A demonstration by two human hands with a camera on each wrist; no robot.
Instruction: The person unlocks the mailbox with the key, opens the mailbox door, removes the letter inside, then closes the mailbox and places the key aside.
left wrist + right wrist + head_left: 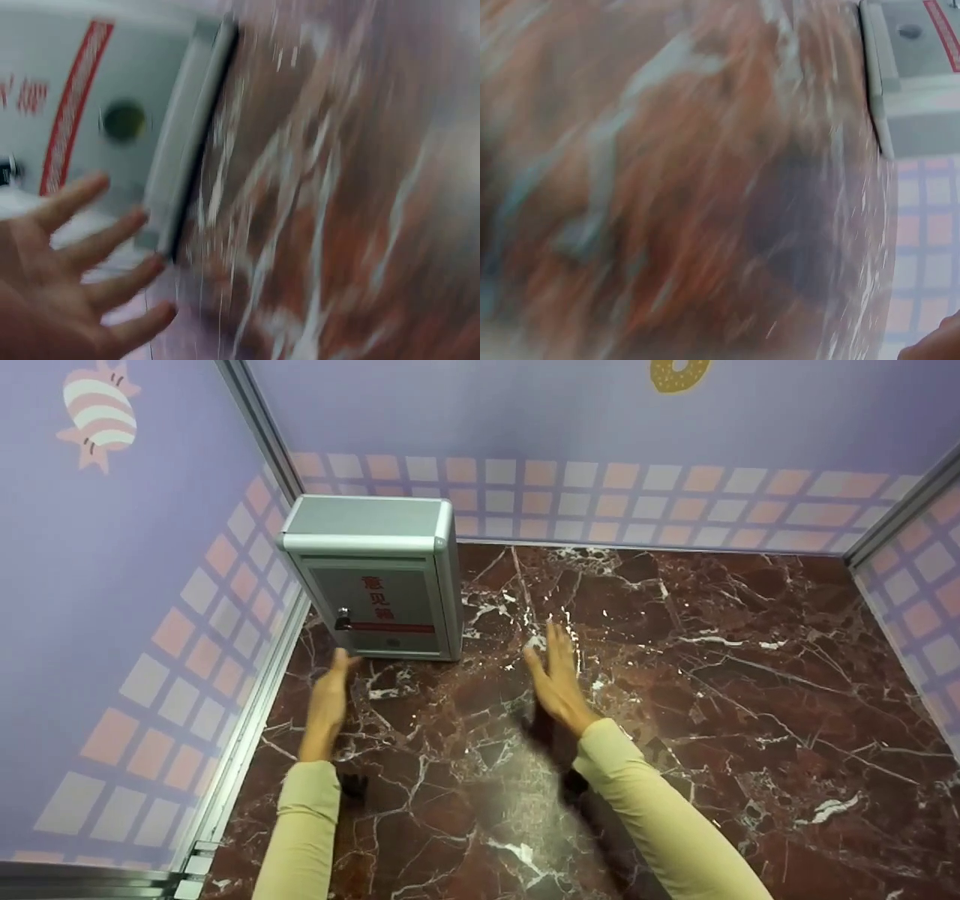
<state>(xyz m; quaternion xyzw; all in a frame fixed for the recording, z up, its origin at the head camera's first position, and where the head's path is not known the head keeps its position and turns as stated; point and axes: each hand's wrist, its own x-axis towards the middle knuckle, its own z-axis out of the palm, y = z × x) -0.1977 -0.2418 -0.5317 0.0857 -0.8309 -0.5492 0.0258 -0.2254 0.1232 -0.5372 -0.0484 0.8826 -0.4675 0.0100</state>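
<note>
A grey metal box (375,585) with silver edges, red characters and a red stripe stands upright at the back left of the marbled surface. On its door, near the left edge, is a small lock with a dark key (343,620). My left hand (327,701) is near the box's lower front corner, holding nothing; in the left wrist view its fingers (112,240) are straight and spread before the box front. My right hand (556,679) reaches over the surface to the right of the box, fingers straight, with nothing in it. Only a bit of that hand shows in the right wrist view.
Purple panels with pink and white squares enclose the dark red marbled surface (750,720) at the left, back (600,427) and right. A metal rail (232,742) runs along the left panel's foot. Both wrist views are blurred.
</note>
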